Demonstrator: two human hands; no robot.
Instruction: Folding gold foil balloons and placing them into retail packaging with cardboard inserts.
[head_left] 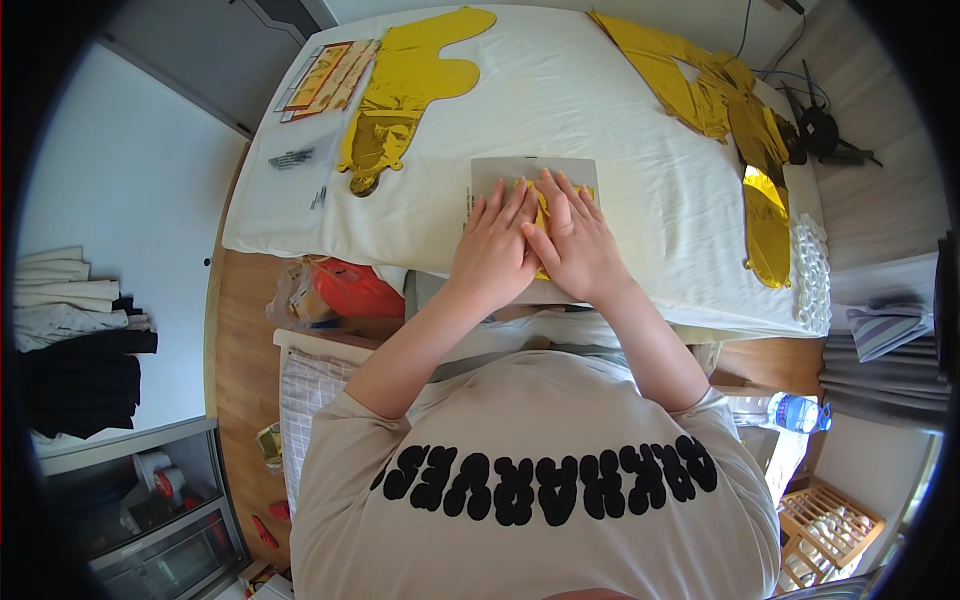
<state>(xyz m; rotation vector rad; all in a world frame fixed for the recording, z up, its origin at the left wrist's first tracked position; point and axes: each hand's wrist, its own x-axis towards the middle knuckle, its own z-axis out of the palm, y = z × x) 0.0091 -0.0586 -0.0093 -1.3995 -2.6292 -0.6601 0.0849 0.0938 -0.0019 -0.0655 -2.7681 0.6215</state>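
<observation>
My left hand [493,245] and my right hand [578,240] lie flat side by side near the table's front edge, fingers stretched forward and thumbs close together. Both press on a folded piece of shiny gold foil [543,213], most of it hidden under the palms. That foil rests on a flat grey rectangular sheet or bag [530,168]. Further off to the left lies a flat gold foil balloon [425,65] with a curved outline. More gold foil balloons [690,85] are spread out at the far right, one end [768,225] reaching down along the table's right side.
A white cloth [540,90] covers the table. Clear packets with printed red and cream cards [325,80] and small dark pieces [291,158] lie at the left. A black fan-like device [820,130] and white braided trim [810,275] are at the right. A red bag [358,290] sits below the table's edge.
</observation>
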